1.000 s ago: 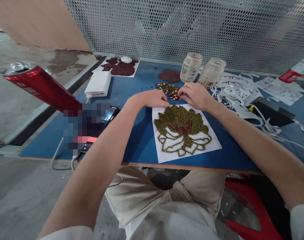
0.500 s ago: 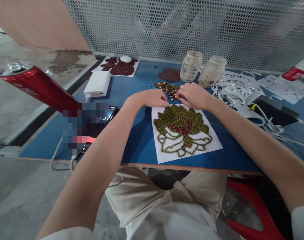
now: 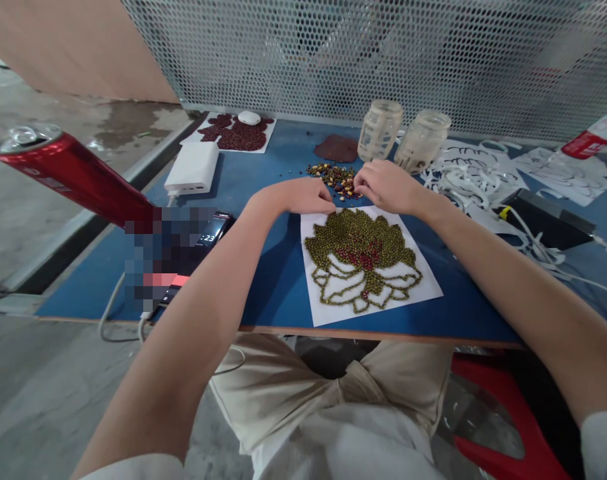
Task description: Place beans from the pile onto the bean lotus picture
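Overlapping beans [image 3: 332, 175], right hand [image 3: 387, 186], contents unclear

- left arm [image 3: 203, 313]: bare forearm, runs from near left up toward far right
- left wrist [image 3: 270, 199]: bent, turns hand to the right
- left hand [image 3: 314, 195]: low, back of hand up, fingers curled under; fingertips mostly hidden, grip unclear
- right arm [image 3: 498, 273]: bare forearm, slants from near right toward far left
- right wrist [image 3: 423, 202]: roughly in line with forearm
- right hand [image 3: 386, 187]: a bit farther out than left, palm down, thumb and fingers drawn in, pinch-like; tips too small to read
- hands near each other, apart
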Available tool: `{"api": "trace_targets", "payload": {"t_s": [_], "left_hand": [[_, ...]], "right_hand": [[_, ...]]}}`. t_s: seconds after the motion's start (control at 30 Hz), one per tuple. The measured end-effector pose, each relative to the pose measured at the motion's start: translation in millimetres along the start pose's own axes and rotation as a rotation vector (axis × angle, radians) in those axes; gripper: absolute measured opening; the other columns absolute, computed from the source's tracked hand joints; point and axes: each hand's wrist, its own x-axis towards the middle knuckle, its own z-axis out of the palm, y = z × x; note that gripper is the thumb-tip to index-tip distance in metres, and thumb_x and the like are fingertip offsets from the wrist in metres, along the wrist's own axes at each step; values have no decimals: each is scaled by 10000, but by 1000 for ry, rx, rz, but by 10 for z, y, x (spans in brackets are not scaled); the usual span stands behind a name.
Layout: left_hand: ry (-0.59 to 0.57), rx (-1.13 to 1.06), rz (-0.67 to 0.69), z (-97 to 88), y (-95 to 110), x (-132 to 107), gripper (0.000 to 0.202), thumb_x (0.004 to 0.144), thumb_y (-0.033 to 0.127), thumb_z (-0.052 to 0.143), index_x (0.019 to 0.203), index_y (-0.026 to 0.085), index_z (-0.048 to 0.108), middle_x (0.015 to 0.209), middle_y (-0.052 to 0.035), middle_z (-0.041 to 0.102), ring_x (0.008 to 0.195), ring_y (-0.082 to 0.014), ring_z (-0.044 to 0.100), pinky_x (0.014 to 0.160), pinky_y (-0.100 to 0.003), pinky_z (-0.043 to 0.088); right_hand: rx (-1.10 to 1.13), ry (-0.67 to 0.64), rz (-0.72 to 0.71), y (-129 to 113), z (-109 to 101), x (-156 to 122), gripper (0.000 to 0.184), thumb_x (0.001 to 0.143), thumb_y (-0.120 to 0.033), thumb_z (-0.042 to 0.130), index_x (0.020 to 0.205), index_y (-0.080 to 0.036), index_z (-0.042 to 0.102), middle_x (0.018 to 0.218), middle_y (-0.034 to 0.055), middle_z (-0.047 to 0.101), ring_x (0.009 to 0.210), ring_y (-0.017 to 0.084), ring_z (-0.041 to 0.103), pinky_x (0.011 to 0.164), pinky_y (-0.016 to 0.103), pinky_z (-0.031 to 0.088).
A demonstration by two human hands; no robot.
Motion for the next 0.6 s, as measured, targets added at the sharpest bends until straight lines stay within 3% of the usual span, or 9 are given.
{"api": "trace_targets", "payload": {"t_s": [0.13, 0.37, 0.6], "left_hand": [[7, -2, 16, 6, -19, 5, 226, 767, 391, 602, 659, 215, 693, 699, -30, 654, 694, -184, 524, 663, -335, 356], [10, 8, 13, 17, -31, 14, 247, 777, 399, 593, 687, 212, 726, 696, -22, 659, 680, -179, 532, 668, -333, 368], [11, 8, 0, 14, -13, 5, 242, 765, 385, 591, 682, 209, 736, 689, -28, 654, 675, -178, 522, 662, -334, 366]], "right_hand": [[49, 67, 14, 0, -50, -33, 282, 1076, -339, 513, 1118, -224, 768, 1171, 152, 763, 1166, 362, 638, 1017, 511, 450], [-12, 18, -4, -146, 61, -10, 279, 1081, -310, 554, 1132, -176, 793, 1178, 155, 778, 1127, 330, 669, 947, 459, 447], [-27, 5, 26, -132, 144, 25, 245, 1070, -303, 564, 1079, -177, 774, 1118, 154, 775, 1056, 324, 661, 897, 444, 445]]}}
